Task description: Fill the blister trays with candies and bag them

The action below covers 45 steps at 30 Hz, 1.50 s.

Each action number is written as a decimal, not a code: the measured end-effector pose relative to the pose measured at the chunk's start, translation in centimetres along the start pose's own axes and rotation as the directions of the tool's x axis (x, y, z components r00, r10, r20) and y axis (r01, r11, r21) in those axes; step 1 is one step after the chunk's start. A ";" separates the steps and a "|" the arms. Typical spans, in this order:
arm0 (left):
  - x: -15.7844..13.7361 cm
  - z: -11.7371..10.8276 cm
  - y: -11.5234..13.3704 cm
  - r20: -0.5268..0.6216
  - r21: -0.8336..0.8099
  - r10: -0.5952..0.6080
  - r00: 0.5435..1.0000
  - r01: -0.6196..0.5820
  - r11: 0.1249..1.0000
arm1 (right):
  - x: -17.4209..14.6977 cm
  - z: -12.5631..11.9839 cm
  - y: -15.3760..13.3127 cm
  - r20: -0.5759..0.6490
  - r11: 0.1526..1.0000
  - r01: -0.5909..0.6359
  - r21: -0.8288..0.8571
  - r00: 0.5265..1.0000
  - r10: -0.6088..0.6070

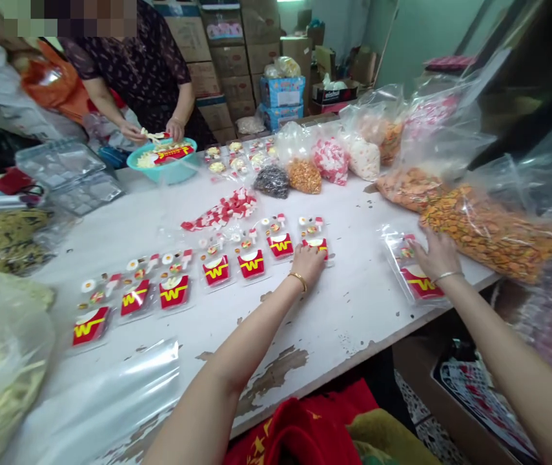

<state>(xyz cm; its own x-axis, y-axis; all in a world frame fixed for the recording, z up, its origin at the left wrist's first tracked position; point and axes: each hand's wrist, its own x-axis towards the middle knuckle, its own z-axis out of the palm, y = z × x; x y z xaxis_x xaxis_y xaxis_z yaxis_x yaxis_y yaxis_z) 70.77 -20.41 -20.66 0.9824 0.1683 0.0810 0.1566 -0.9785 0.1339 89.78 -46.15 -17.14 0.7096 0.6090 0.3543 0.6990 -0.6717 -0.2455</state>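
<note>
My left hand (pixel 309 266) has its fingers bent and pressed together on the near edge of a clear plastic tray (pixel 315 244) holding a red fries carton piece with a yellow W and tiny food charms. That tray lies at the right end of a slanting row of similar trays, among them one with a fried-egg charm (pixel 173 292). Farther right, my right hand (pixel 436 257) lies with fingers spread over the right side of a stack of clear trays (pixel 421 284), whose top one shows the same red carton. Part of the stack is hidden beneath the hand.
Bags of orange pieces (pixel 489 226) line the right side. A bag of red-and-white pieces (pixel 224 210) lies mid-table. Across the table, a co-worker's hands (pixel 175 129) work over a turquoise basin (pixel 169 173). Plastic sheeting (pixel 125 387) covers the near left.
</note>
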 end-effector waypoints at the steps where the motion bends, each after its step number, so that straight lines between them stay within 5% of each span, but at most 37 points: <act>1: -1.4 0.0 0.2 0.005 -0.006 0.040 0.999 -0.040 0.999 | -0.5 0.1 -1.1 -0.005 0.996 0.076 -0.046 0.997 -0.076; 3: -5.2 -0.1 0.5 0.023 -0.038 0.139 0.990 -0.138 0.990 | -1.7 0.8 -4.5 0.075 0.957 0.286 -0.038 0.956 -0.283; 4: -7.5 -0.3 0.7 0.036 -0.063 0.192 0.981 -0.189 0.980 | -2.6 1.3 -6.7 0.153 0.904 0.427 0.015 0.893 -0.424; 8: -17.6 -1.9 1.1 0.100 -0.141 0.315 0.944 -0.300 0.944 | -6.3 4.5 -15.3 0.275 0.577 0.759 0.300 0.511 -0.815; 11: -24.2 -3.7 0.1 0.065 -0.201 0.229 0.971 -0.212 0.956 | -8.4 7.2 -20.2 0.254 0.390 0.809 0.439 0.305 -0.918; 13: -28.1 -4.9 -1.7 -0.015 -0.264 0.023 1.000 -0.026 0.964 | -9.1 8.3 -22.5 0.258 0.341 0.811 0.475 0.242 -0.935; 15: -31.6 -5.5 -4.2 -0.106 -0.292 -0.320 0.941 0.279 0.915 | -9.4 8.6 -24.2 0.273 0.341 0.799 0.496 0.229 -0.934; 17: -34.7 -5.5 -6.8 -0.176 -0.255 -0.639 0.749 0.592 0.764 | -9.6 8.5 -25.5 0.287 0.356 0.781 0.513 0.234 -0.929; 19: -37.1 -4.9 -8.8 -0.187 -0.185 -0.798 0.572 0.778 0.601 | -9.9 8.2 -26.5 0.302 0.372 0.772 0.516 0.242 -0.922; 21: -38.5 -3.9 -10.0 -0.157 -0.134 -0.844 0.512 0.836 0.532 | -10.4 8.0 -27.4 0.316 0.391 0.769 0.506 0.256 -0.913; 28: -38.3 -2.3 -9.5 -0.120 -0.189 -0.815 0.567 0.792 0.580 | -11.6 6.7 -30.1 0.317 0.434 0.734 0.523 0.305 -0.898; 36: -37.8 -2.4 -9.3 -0.115 -0.245 -0.784 0.609 0.748 0.617 | -12.2 6.4 -31.7 0.315 0.405 0.724 0.558 0.267 -0.911; 42: -35.5 -3.2 -7.8 -0.082 -0.624 -0.607 0.791 0.434 0.650 | -12.5 5.6 -32.1 0.301 0.372 0.729 0.575 0.235 -0.924; 45: -33.7 -3.4 -7.0 -0.083 -0.721 -0.542 0.836 0.325 0.612 | -12.6 5.2 -31.5 0.357 0.389 0.736 0.555 0.211 -0.910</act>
<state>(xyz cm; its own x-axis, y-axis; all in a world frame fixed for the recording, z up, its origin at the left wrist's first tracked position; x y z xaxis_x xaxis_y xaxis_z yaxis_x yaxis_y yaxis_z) 36.22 -18.86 -21.01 0.7279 0.6813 0.0774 0.3420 -0.4585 0.8202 59.31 -30.44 -18.56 -0.4544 0.8905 -0.0237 0.8428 0.4211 -0.3350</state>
